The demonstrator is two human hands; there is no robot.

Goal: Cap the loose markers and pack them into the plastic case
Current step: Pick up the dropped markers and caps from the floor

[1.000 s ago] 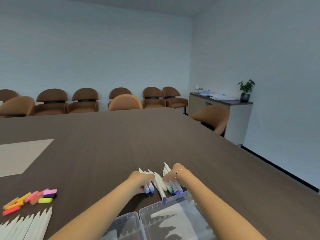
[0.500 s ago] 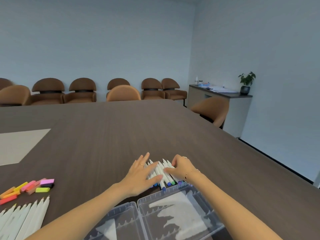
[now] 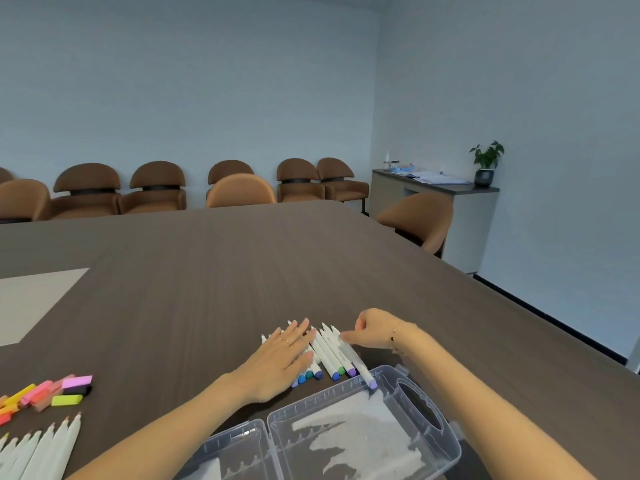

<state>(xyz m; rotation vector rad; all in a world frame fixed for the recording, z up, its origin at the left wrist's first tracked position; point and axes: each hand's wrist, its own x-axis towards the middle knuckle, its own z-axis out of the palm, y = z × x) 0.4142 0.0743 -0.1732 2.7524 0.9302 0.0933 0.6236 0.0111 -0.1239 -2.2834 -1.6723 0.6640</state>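
Note:
A row of white capped markers (image 3: 327, 355) lies on the dark table, their blue, green and purple caps pointing toward me. My left hand (image 3: 280, 362) lies flat with straight fingers on the left part of the row. At the row's right side, my right hand (image 3: 372, 329) has curled fingers and pinches the upper end of the rightmost marker (image 3: 355, 360). That marker's lavender cap reaches the rim of the open clear plastic case (image 3: 429, 448). Several uncapped white markers (image 3: 45, 448) lie at the lower left, with loose coloured caps (image 3: 65, 393) beside them.
The case's lid half (image 3: 228, 455) lies open to the left of its tray. A pale inlay (image 3: 31, 299) marks the table at the left. Brown chairs (image 3: 239, 190) line the far edge, and a sideboard with a potted plant (image 3: 485, 164) stands at the right wall.
My left hand has flattened onto the marker row. My right hand has shifted right and up, and the rightmost marker now lies apart from the row with its cap at the case rim.

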